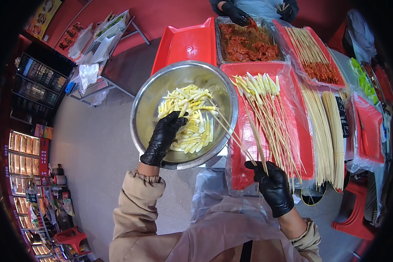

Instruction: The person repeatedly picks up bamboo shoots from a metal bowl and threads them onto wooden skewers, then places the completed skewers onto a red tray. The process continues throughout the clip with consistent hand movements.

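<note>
My left hand, in a black glove, is inside a large steel bowl, its fingers closed on a pale yellow shoot, seemingly bamboo, above a pile of cut shoots. To its right, my right hand, also gloved in black, grips several bamboo skewers; some reach over the bowl's rim with yellow shoots at their tips. Beyond that hand lie skewered shoots on a red plastic tray lined with clear film, their bare sticks pointing towards me.
Across the table, a co-worker's gloved hand touches red marinated meat in a film-lined tray. Meat skewers fill another red tray. Bundles of bare skewers lie at right, near red-handled scissors. A red stool stands below.
</note>
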Motion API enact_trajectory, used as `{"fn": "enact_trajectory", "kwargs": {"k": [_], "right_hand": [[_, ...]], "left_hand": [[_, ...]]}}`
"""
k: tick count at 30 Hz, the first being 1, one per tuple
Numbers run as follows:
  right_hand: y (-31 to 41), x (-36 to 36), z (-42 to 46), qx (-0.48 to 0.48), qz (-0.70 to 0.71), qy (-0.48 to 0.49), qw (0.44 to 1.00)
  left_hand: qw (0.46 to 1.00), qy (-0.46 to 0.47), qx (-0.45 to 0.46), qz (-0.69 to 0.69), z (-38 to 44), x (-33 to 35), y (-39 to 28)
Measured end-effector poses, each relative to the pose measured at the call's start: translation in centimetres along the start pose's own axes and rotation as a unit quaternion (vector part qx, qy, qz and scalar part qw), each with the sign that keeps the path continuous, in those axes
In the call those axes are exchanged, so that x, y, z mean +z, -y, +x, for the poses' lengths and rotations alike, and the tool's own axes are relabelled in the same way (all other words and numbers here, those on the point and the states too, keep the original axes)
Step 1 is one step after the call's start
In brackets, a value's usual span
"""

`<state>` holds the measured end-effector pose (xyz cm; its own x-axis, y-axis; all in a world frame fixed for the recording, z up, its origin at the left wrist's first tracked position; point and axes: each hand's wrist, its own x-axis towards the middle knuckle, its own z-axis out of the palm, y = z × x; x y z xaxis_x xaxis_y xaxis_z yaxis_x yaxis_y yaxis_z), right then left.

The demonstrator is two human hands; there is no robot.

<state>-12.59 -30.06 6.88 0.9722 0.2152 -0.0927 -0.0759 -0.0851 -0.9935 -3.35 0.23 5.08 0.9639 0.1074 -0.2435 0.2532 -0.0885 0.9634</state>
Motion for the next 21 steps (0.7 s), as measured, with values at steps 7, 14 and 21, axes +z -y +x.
{"fn": "enact_trajectory", "kwargs": {"k": [7,14,21], "right_hand": [[0.8,0.9,1.1,0.013,0.034,-0.051,0.998],[1.3,3.4,5.4,-0.020,0.072,-0.007,0.997],[1.3,3.9,5.8,-0.029,0.086,0.002,0.996]], "left_hand": [[0.916,0.023,0.310,0.253,-1.0,2.1,-0.9],[0.907,0.032,0.319,0.275,-4.0,7.0,-3.6],[0.941,0.031,0.305,0.146,-4.5,7.8,-2.5]]}}
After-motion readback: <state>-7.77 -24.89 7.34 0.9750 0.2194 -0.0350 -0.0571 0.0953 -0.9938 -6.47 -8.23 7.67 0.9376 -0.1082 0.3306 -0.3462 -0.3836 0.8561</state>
